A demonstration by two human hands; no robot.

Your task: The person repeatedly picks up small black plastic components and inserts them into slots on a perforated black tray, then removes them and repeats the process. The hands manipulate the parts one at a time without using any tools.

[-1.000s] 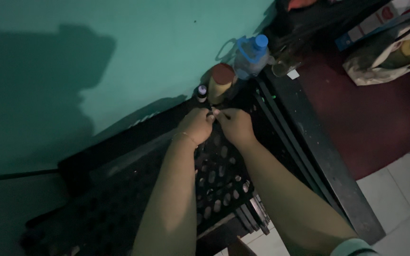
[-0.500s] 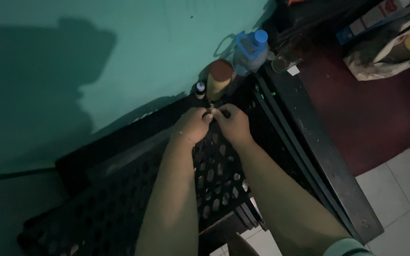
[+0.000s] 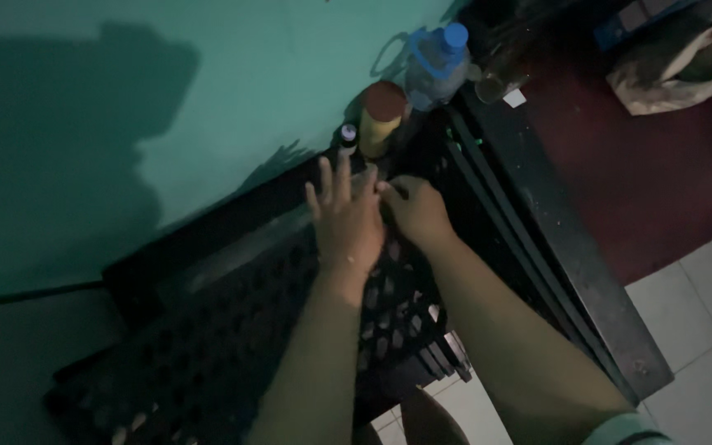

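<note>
1. head view, dim light: the left hand [image 3: 346,221] lies flat, fingers spread, pointing toward the teal wall [image 3: 166,99].
2. the right hand [image 3: 416,212] is curled, fingertips touching the left hand's side; whether it holds anything cannot be told.
3. both hands rest on a black perforated surface [image 3: 232,330], whose long axis runs from lower left to upper right along the wall.
4. a small dark bottle [image 3: 347,138] stands upright just beyond the left fingertips, apart from them.
5. beside it stand a brown-capped jar [image 3: 381,117] and a blue-capped water bottle [image 3: 438,62], both upright.
</note>
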